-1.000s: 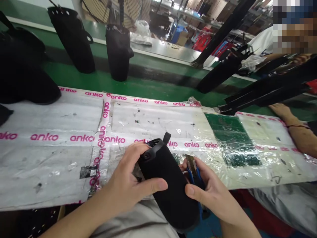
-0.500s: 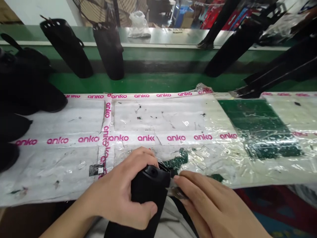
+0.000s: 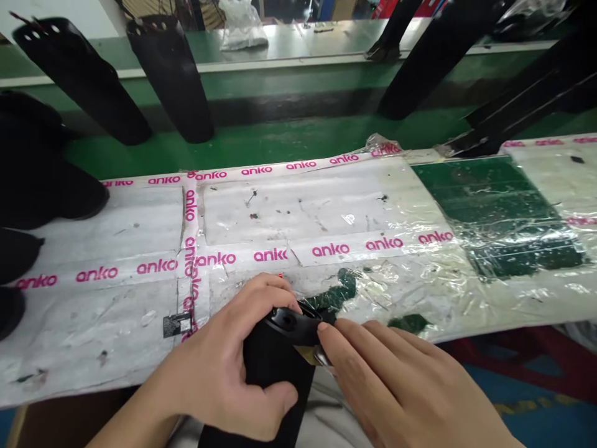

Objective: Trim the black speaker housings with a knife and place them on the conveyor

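Note:
My left hand (image 3: pixel 224 367) is wrapped round a black cloth-covered cylinder (image 3: pixel 275 364), held slanting over my lap at the near table edge. The thumb lies along its near side and the fingers curl over the far side. A glossy black end cap (image 3: pixel 298 326) with a round recess faces up. My right hand (image 3: pixel 392 379) is closed at the cap's right edge, its index fingertip touching the rim. Beneath those fingers shows a thin, shiny, metal-looking piece (image 3: pixel 321 356), mostly hidden. A tan sliver lies beside it against the cloth.
White sheeting with pink-lettered tape (image 3: pixel 331 249) covers the table, torn in places. A small black label (image 3: pixel 177 325) lies at left. Similar black cylinders (image 3: pixel 172 81) stand on the green belt (image 3: pixel 289 140) behind. Dark shapes (image 3: pixel 51 162) crowd the left edge.
My right hand has moved slightly up and left onto the cap's rim, and the tan sliver now shows. My left hand keeps its grip. The camera view has shifted and tilted downward.

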### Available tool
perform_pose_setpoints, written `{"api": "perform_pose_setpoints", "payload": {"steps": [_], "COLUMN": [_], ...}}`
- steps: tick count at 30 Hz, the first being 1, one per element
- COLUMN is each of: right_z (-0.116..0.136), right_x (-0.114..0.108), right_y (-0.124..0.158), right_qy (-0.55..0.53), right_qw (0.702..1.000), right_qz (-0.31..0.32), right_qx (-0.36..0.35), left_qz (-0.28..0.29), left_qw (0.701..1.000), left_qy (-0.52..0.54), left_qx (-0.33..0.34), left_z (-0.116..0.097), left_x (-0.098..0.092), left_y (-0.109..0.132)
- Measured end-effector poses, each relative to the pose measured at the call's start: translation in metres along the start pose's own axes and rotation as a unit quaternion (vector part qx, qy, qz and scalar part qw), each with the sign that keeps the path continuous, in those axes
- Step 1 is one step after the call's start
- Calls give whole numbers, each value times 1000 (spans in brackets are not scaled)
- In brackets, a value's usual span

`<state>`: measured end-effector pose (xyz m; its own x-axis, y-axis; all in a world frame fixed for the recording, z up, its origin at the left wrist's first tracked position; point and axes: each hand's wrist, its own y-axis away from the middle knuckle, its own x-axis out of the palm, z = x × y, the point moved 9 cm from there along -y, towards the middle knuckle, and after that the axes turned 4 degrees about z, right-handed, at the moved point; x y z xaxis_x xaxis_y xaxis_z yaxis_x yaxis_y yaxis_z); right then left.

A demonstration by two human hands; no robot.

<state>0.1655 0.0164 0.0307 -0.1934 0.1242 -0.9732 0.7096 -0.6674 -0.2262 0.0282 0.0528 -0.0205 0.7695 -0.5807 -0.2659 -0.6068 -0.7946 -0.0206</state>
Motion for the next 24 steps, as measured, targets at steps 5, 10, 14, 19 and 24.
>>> {"api": "perform_pose_setpoints", "payload": {"steps": [5,10,14,19,24], "right_z": [-1,-1,2,7,7], "right_x": [3,2,2,11,18], "right_y": [1,5,8,7,7], "right_qy": [-17,-14,-1,44,93], "right_qw": [1000,1000,1000,998,992], "right_qz": [-14,-5,13,37,41], "right_qx": [18,15,7,33,68], "left_qz": [11,10,10,11,25], "left_qw": [1000,1000,999,998,993], "left_qy": [-6,-12,-16,-44,-105], "left_qx": [-5,-22,-36,-37,-39], "left_z": [1,1,0,-2,-7], "left_x": [2,2,1,2,6], "left_y": [-2,-1,-1,-4,-2]}}
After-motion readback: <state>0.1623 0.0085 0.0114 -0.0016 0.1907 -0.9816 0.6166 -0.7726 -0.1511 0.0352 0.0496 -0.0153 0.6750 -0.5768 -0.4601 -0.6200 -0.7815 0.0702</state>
